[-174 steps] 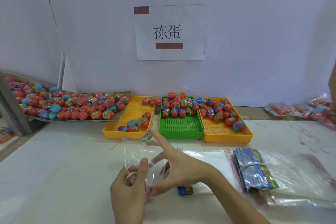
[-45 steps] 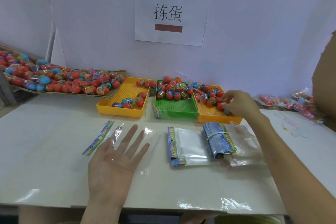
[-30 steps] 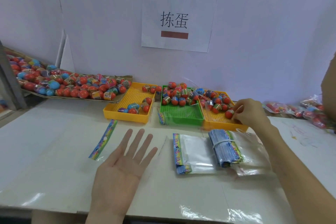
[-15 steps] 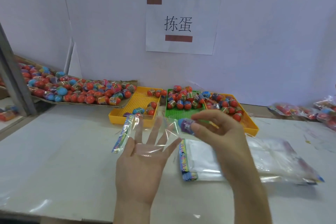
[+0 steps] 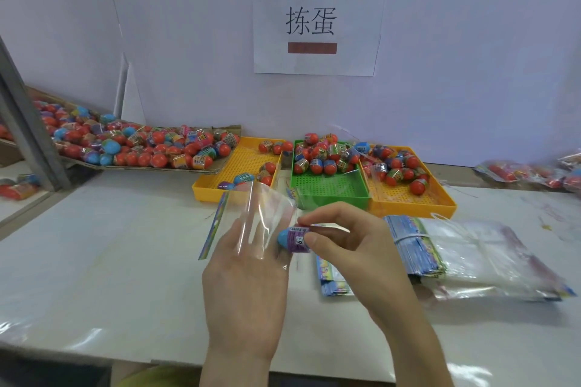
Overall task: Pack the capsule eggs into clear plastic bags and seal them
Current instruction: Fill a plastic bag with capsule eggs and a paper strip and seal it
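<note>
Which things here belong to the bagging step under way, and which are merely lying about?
In use:
- left hand, fingers inside the clear bag
- right hand, pinching the blue capsule egg at the bag's mouth

Lying about:
- green tray of eggs
- wall sign
- banded bundle of bags
- cardboard tray of eggs

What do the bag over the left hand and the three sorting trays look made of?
Bag: thin clear plastic film, glossy; fingers show through it, with glare streaks. Green tray and two yellow trays: apparently rigid moulded plastic, matte, with perforated grid floors.
</note>
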Motion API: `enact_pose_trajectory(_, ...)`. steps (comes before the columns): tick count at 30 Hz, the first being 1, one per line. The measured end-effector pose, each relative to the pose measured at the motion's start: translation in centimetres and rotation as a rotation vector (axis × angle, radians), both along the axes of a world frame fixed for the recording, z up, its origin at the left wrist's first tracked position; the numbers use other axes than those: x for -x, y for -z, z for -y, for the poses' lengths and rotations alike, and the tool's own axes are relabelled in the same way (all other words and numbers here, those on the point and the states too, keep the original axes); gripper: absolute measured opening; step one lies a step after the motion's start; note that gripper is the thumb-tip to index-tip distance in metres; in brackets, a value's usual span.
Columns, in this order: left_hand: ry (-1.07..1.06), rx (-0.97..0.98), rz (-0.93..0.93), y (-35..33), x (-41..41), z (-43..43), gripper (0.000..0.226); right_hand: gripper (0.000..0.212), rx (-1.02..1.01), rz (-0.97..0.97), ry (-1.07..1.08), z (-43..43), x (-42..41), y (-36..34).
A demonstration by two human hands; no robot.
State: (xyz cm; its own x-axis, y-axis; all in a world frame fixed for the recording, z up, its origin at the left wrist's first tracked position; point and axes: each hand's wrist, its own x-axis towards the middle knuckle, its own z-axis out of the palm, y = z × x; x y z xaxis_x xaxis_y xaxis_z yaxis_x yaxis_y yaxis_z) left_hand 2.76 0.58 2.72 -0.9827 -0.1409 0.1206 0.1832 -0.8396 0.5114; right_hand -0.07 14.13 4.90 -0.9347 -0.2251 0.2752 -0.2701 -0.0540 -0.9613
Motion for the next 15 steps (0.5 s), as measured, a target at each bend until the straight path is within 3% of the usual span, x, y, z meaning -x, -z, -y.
enact_pose_trajectory(10,-0.039,0.081,0.111,-0.7,-0.3,-2.1,0.035,0.026,0.068,-0.168,0.124,2.1,-0.3,0.3)
enact_pose_trajectory(15,-0.088,0.097,-0.001,-0.8,-0.3,-1.1,0.041,0.038,0.127,-0.149,0.228,-0.7,0.5,-0.3)
